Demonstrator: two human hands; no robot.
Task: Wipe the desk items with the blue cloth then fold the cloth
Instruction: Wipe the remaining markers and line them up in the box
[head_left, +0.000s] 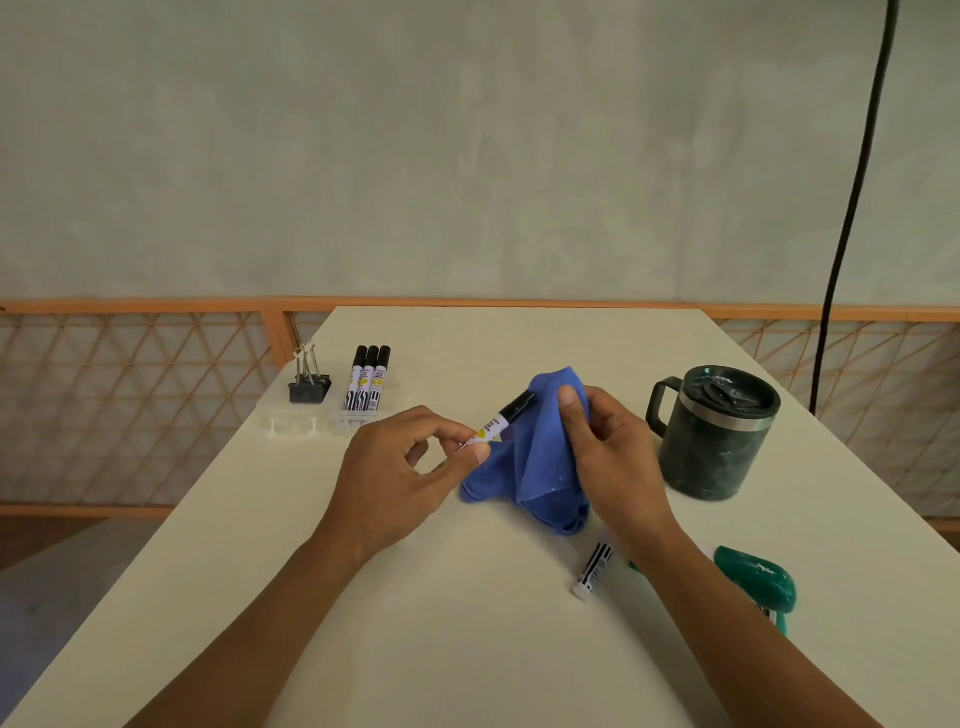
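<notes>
Blue cloth (540, 457) sits near the middle of the pale desk (467, 649), bunched into a peak with its lower folds resting on the surface. At the far left, a clear plastic tray (291, 423) holds black binder clips (309, 387) in one compartment and three black-capped markers (367, 379) side by side in the next. Moving right, the left hand (400, 467) pinches the white barrel of a marker (501, 418) between thumb and fingertips, the black cap pointing up and right and touching the cloth. The right hand (608, 447) grips the cloth's raised part, its thumb pressed on the front of the fabric and its fingers curled behind. Below that wrist a second marker (595, 569) lies on the desk, its upper end hidden by the forearm. Further right stands a dark green lidded mug (714, 434), handle facing left, and near the desk's right edge lies a teal object (758, 579), partly covered by the forearm. A black cable (852, 208) hangs against the wall.
</notes>
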